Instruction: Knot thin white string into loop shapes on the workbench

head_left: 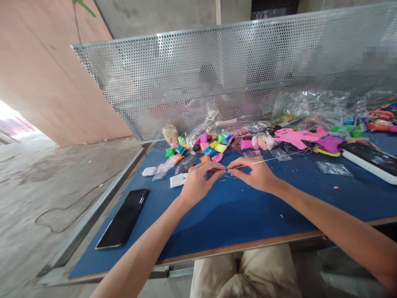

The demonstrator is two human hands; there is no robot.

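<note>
Above the middle of the blue table, my left hand (pixel 201 180) and my right hand (pixel 256 171) meet almost fingertip to fingertip. Both pinch a thin pale thread (pixel 273 158), which runs from the fingertips over my right hand toward the pile at the right. Its short end between the hands is too fine to make out. Just behind my left hand lie a white box (pixel 178 180) and an orange packet (pixel 205 158). Farther back, a pink figure-shaped piece (pixel 299 136) rests on the pile.
A black phone (pixel 122 219) lies on the blue table (pixel 217 223) at the left, near a white case (pixel 149 171). Colourful packets (pixel 220 147) and clear bags line the back, before a perforated metal panel (pixel 186 74). A black-and-white device (pixel 372 161) sits at the right.
</note>
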